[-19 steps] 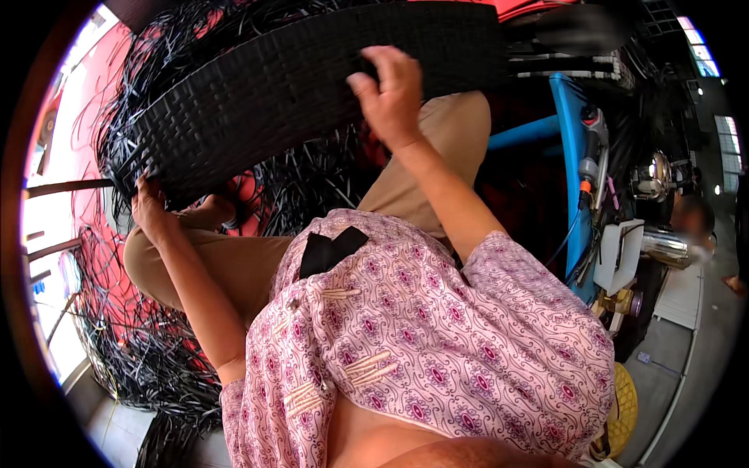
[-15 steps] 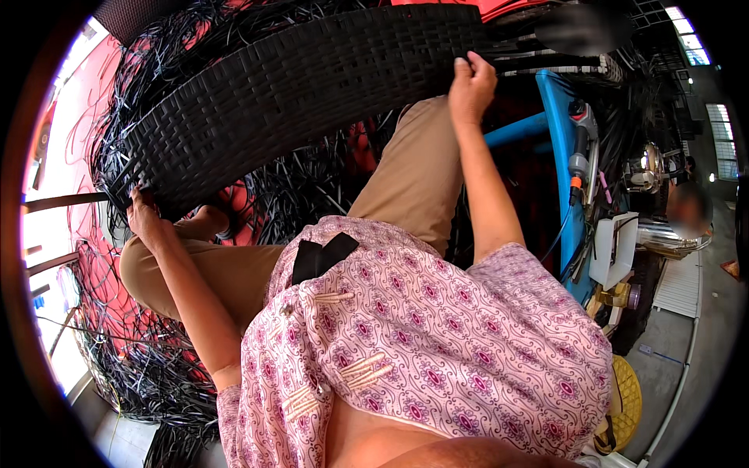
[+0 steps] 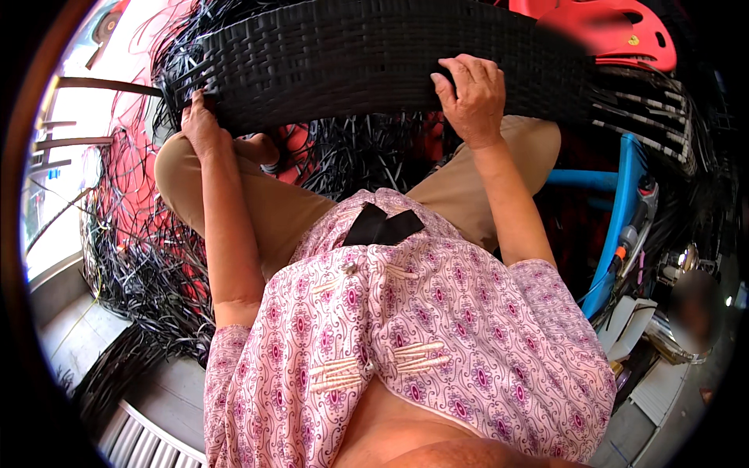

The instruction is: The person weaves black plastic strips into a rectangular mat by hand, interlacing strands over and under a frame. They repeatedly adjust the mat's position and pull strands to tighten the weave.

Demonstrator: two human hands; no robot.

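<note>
A long black woven strip panel (image 3: pixel 328 66) spans the top of the view in front of me, over my knees. At its left end, my left hand (image 3: pixel 204 129) is closed on the lower corner, where loose strip ends stick out. My right hand (image 3: pixel 474 101) lies against the panel right of the middle. Its fingers are bent, the thumb stands apart, and the fingertips touch the weave. Black strips spread from the panel's right end over a light-striped piece (image 3: pixel 644 121), where the weave is partly hidden in shadow.
Tangled black strips (image 3: pixel 156 300) cover the floor at left and below the panel. A red plastic seat (image 3: pixel 624 35) stands at the upper right. To my right are a blue plastic frame (image 3: pixel 616 226), a power tool (image 3: pixel 641 214) and a white container (image 3: pixel 626 327). A white slatted piece (image 3: pixel 148 441) lies lower left.
The view has turned, and the panel now lies more level. My right hand has gone from the panel's right upper edge onto its face. My left hand stays at the left corner.
</note>
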